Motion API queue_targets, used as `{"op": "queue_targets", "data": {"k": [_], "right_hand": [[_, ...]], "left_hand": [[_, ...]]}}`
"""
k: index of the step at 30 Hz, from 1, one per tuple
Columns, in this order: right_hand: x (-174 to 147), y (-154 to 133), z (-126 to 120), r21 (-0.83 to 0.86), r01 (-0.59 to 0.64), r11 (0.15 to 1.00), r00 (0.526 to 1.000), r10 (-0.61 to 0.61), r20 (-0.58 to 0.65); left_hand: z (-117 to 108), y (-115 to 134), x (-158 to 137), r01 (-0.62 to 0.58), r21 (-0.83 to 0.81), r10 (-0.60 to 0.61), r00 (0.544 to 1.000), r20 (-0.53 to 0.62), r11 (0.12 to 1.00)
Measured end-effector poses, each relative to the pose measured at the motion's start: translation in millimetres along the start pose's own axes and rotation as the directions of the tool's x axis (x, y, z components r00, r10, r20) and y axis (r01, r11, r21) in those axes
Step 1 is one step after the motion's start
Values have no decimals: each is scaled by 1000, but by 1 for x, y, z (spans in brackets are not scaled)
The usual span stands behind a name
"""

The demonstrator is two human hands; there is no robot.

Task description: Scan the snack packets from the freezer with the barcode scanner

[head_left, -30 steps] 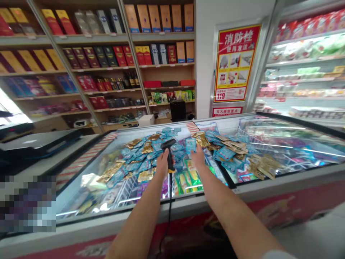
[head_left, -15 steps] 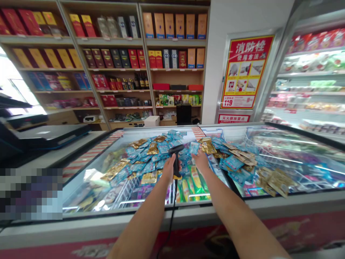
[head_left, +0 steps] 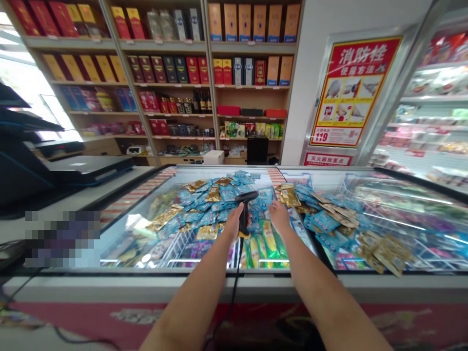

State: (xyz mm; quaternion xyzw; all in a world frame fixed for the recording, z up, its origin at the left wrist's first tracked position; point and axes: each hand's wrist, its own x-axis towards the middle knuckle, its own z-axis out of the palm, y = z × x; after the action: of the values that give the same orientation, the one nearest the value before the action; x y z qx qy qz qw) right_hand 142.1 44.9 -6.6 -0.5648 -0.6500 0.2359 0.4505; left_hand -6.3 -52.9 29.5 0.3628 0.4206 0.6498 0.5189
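Note:
My left hand [head_left: 233, 224] is closed around the grip of a black barcode scanner [head_left: 243, 222], its head pointing to the right. A cable [head_left: 236, 282] runs down from the handle. Just right of the scanner, my right hand [head_left: 280, 217] pinches a small blue packet [head_left: 265, 196] by its lower right side, in front of the scanner's head. A heap of blue and gold packets [head_left: 199, 217] lies to the left of the hands. Another heap, of blue packets [head_left: 322, 221] and gold ones, lies to the right.
Both heaps lie on the glass lid of a chest freezer [head_left: 168, 282], over bagged goods. Two gold packets [head_left: 391, 253] lie near its front right edge. A dark counter device [head_left: 87, 168] stands at left. Behind are shelves of boxes [head_left: 252, 87] and a red poster [head_left: 356, 92].
The view has turned slightly, so the freezer, shelves and both hands appear farther right. The scanner and the blue packet stay in my hands, close together.

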Motion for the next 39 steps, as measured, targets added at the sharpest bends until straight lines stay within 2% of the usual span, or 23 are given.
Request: {"op": "queue_targets", "data": {"k": [9, 23, 27, 30, 33, 34, 36, 39], "right_hand": [[-2, -5, 0, -238, 16, 971, 999, -27, -46], [-8, -13, -2, -270, 18, 963, 1000, -24, -18], [-7, -10, -1, -252, 6, 968, 999, -19, -51], [-5, -4, 2, -124, -9, 992, 996, -2, -88], [0, 1, 4, 175, -87, 981, 989, 106, -103], [2, 3, 4, 301, -123, 946, 982, 159, -99], [7, 5, 0, 544, -168, 822, 960, 261, -98], [16, 9, -12, 778, -112, 618, 933, 335, -132]], "left_hand": [[-2, -1, 1, 6, -15, -6, 1000, 12, 1000], [-7, -4, 6, 33, -46, -32, 999, 32, 998], [-7, -4, 6, 33, -47, -32, 999, 36, 998], [-9, -5, 6, 30, -30, -29, 999, 28, 999], [-12, -7, 9, 38, 4, -39, 998, 41, 999], [-13, -8, 9, 42, 12, -43, 998, 42, 999], [-14, -9, 11, 47, 16, -48, 998, 36, 999], [-15, -9, 13, 46, 2, -46, 998, 33, 999]]}}
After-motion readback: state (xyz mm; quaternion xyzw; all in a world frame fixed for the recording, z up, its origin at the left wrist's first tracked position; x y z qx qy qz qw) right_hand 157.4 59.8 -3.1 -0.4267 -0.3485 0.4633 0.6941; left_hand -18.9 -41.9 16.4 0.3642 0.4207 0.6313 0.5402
